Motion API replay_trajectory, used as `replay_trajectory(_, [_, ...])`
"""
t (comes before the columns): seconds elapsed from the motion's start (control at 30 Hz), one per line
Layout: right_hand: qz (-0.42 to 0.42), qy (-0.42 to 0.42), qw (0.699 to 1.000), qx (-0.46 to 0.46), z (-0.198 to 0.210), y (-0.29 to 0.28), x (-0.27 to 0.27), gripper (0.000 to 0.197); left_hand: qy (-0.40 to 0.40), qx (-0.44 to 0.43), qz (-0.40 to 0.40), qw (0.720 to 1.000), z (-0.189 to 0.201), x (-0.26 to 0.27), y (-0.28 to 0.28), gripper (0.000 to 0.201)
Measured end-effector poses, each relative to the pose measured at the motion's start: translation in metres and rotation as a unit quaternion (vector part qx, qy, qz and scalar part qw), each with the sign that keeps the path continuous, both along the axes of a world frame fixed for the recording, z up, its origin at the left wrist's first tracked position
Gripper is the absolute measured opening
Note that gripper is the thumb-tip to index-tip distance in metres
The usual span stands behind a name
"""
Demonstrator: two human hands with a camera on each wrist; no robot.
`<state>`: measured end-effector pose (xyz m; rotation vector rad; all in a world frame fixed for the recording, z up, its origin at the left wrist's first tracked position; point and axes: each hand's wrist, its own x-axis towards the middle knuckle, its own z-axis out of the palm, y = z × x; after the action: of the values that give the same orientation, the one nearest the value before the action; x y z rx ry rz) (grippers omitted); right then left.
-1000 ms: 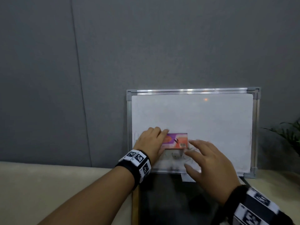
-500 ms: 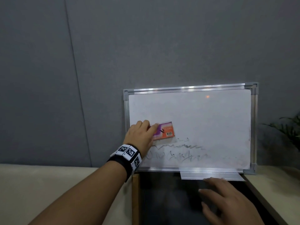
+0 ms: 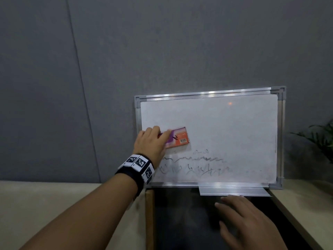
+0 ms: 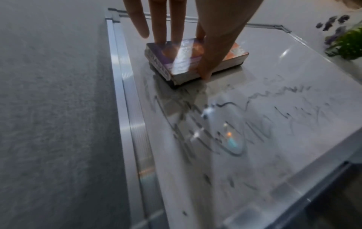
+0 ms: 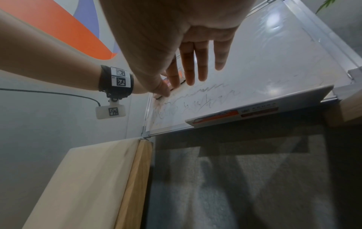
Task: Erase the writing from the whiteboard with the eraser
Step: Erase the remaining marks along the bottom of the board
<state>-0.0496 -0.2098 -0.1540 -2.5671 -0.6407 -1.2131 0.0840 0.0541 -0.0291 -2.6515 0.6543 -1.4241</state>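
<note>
A grey felt-like wall [image 3: 162, 51] fills most of the head view, and a white, aluminium-framed rectangular whiteboard [image 3: 225, 127] leans upright against it at centre right, its lower edge at the back of a pale beige tabletop [image 3: 54, 204]. In front of the board a dark gap [image 3: 180, 222] opens between wooden edges. A green plant [image 3: 322, 141] shows at the right edge of the frame.

The purple-and-orange rectangular block eraser [image 3: 177, 138] lies flat against the board's left part, slightly tilted, just above the smeared black writing [image 3: 194, 165] that runs along the board's lower left. The left hand [image 3: 151, 144] covers the eraser's left end. In the left wrist view the grip is plain: straight fingers [image 4: 158, 27] press down on the eraser's [image 4: 188, 58] top face, the thumb reaches over its near long edge down to the board, and the little finger hangs free beside the block near the frame. The eraser's dark pad touches the board surface [image 4: 274, 69], with the writing [image 4: 225, 127] starting just below it.

The right hand [image 3: 248, 221] hovers at lower right of the head view, below the board's metal tray [image 3: 234, 191], fingers spread and relaxed, holding nothing; the right wrist view shows the same hand [image 5: 195, 38] with straight fingers.
</note>
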Motion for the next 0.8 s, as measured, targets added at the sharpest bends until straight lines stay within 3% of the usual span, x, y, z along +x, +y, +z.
replay_trajectory(0.23, [-0.055, 0.033, 0.998, -0.019, 0.005, -0.006, -0.007, 0.054, 0.012, 0.069, -0.041, 0.997, -0.045, -0.006, -0.013, 0.051])
replay_trajectory(0.57, [-0.064, 0.074, 0.994, 0.056, 0.035, -0.009, 0.013, 0.05, 0.003, -0.005, -0.001, 1.0, -0.007, -0.003, -0.006, 0.056])
replay_trajectory(0.8, [-0.062, 0.127, 0.987, 0.077, 0.058, -0.011, 0.049, 0.047, 0.046, 0.035, -0.023, 0.998, -0.057, -0.012, -0.019, 0.054])
